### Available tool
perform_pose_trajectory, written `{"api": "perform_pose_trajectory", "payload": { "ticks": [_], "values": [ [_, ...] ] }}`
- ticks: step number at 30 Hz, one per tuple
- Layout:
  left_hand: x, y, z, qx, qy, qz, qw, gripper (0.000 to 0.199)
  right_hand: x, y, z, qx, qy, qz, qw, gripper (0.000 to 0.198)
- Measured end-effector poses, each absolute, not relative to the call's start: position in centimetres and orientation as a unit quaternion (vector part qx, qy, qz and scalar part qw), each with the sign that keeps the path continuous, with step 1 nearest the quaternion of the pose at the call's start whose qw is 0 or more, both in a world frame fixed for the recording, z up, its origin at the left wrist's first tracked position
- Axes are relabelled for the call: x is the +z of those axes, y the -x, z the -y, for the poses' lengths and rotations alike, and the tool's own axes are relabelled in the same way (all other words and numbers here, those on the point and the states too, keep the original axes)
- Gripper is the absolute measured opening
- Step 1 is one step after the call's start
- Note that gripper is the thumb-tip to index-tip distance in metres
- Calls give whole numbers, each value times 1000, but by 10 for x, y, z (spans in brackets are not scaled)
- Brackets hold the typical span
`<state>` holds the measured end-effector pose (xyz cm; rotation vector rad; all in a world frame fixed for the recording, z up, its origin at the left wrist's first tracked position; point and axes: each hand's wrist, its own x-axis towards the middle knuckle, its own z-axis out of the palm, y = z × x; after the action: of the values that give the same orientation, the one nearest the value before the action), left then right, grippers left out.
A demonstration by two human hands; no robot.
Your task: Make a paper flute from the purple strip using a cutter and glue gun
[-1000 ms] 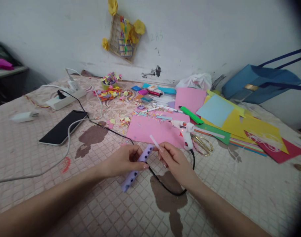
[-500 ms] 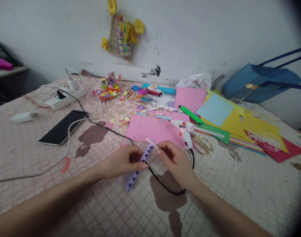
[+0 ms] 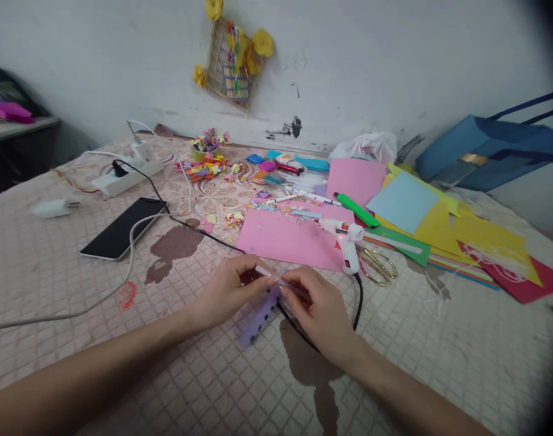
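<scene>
My left hand is closed in a pinch at the upper end of a purple paper strip with a row of dark round spots along it. The strip slants down toward the table below my fingers. A thin, pale, translucent strip crosses over its top end, running from the left fingertips into my right hand. That right hand is closed, its thumb and fingers pinching the pale strip. The fingertips of both hands nearly meet and partly hide where the two strips touch.
A white glue gun lies on pink paper, its black cord running under my hands. Gold-handled scissors are beside it. Coloured sheets lie to the right. A phone and power strip are on the left.
My left hand has shifted up the purple strip to its top end, meeting the right fingertips. The pale strip now lies across between both hands. The view has shifted slightly.
</scene>
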<state>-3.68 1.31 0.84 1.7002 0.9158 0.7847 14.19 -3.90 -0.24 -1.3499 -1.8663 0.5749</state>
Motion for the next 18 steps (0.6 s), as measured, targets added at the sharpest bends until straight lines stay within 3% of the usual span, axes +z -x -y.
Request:
{"api": "perform_pose_trajectory", "payload": {
  "ticks": [6,18],
  "values": [
    [10,41,-18,281,-670,-396,562,25,-2,-143,41,206,517,746,364,11],
    [13,41,-22,324,-606,-385,616,27,3,-146,37,254,544,706,376,9]
  ]
}}
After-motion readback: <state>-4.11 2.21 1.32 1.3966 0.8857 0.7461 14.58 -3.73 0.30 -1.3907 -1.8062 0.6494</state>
